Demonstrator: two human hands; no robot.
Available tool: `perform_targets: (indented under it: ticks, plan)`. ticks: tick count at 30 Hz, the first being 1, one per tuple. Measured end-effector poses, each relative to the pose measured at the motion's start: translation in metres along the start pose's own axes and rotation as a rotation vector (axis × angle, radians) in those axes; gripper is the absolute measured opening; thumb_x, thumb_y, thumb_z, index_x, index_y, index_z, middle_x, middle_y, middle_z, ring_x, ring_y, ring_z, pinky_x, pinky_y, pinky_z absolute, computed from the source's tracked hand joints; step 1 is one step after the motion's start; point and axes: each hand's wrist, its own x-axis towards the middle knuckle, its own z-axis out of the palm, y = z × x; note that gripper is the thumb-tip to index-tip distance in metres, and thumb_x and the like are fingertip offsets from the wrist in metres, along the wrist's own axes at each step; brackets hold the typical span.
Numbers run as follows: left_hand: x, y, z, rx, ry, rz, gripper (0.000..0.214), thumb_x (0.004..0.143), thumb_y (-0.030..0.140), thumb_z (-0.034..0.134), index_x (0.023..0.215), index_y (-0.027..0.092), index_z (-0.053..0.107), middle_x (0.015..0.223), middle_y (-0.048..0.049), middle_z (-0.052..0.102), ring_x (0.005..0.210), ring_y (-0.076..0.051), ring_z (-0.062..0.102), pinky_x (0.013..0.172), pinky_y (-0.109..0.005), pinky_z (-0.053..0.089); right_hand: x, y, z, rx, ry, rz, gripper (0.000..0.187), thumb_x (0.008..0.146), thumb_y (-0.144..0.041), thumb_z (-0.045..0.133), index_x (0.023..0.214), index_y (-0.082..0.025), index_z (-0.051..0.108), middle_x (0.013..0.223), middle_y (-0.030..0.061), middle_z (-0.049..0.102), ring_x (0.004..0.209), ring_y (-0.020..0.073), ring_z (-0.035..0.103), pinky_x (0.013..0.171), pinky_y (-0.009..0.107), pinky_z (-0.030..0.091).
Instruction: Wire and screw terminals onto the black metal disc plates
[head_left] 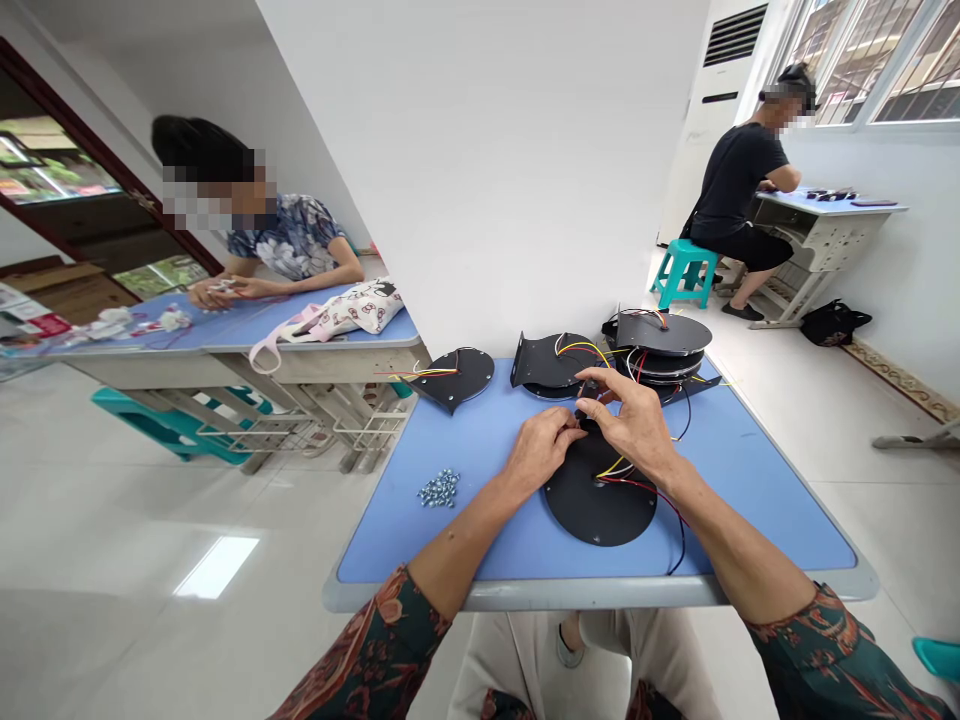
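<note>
A black round plate (604,510) with red, yellow, white and black wires lies in front of me on the blue table. My left hand (540,447) is closed at its far-left edge, fingertips pinched together; what they hold is hidden. Just to the right, my right hand (634,412) curls over the plate's far end. Its thumb and fingers close around a small dark piece that I cannot make out. To the left lies a pile of small silvery screws (439,488).
Along the table's (757,500) far side sit a black plate (465,378), a bent-edged black plate (551,362) and a stack of plates (664,335), all with wires. One person (289,235) works at desks on the left, another (739,180) at a desk on the right. A white wall stands ahead.
</note>
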Motion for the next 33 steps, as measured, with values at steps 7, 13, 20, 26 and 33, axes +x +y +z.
perform_targets:
  ticks: [7,13,20,26,33]
  plan:
    - [-0.0004,-0.0013,-0.0001,-0.006,-0.020,0.016,0.011,0.093,0.015,0.063,0.082,0.019,0.064,0.083,-0.0010,0.070,0.079,-0.017,0.065,0.078,-0.029,0.051,-0.0004,-0.0007,-0.0011,0.061,-0.051,-0.037,0.037,0.089,-0.010,0.051,0.121,-0.024,0.065,0.098,0.0021,0.075,0.083,0.0171,0.071,0.083,0.031,0.056]
    - [-0.0005,-0.0030,0.0016,0.001,-0.030,0.018,0.010,0.093,0.014,0.062,0.085,0.019,0.065,0.087,-0.0020,0.070,0.084,-0.018,0.066,0.080,-0.029,0.051,-0.0012,-0.0018,0.0009,0.011,-0.038,0.006,0.028,0.090,-0.023,0.062,0.117,-0.024,0.066,0.096,0.0031,0.075,0.076,0.0182,0.068,0.076,0.031,0.056]
    - [-0.0025,-0.0016,-0.0029,0.070,-0.097,0.056,0.010,0.088,0.013,0.068,0.094,0.020,0.064,0.087,-0.0020,0.067,0.081,-0.019,0.063,0.078,-0.031,0.050,0.0010,0.0029,0.0003,0.042,-0.032,0.034,0.030,0.090,-0.016,0.057,0.118,-0.024,0.065,0.090,0.0011,0.074,0.074,0.0172,0.068,0.077,0.031,0.055]
    - [-0.0040,-0.0038,-0.0027,0.192,-0.084,0.060,0.015,0.091,0.008,0.059,0.097,0.020,0.064,0.093,-0.0052,0.068,0.091,-0.022,0.064,0.083,-0.034,0.052,0.0010,0.0031,0.0003,0.049,-0.034,0.010,0.029,0.090,-0.020,0.060,0.118,-0.024,0.065,0.092,0.0018,0.075,0.074,0.0173,0.068,0.077,0.031,0.056]
    - [-0.0077,-0.0055,0.0002,0.162,-0.019,0.115,0.019,0.094,0.009,0.052,0.103,0.020,0.065,0.095,-0.0069,0.070,0.092,-0.022,0.066,0.088,-0.036,0.054,0.0012,0.0022,-0.0009,0.071,0.020,-0.004,0.026,0.091,-0.024,0.062,0.116,-0.025,0.066,0.090,0.0018,0.076,0.075,0.0183,0.070,0.080,0.034,0.058]
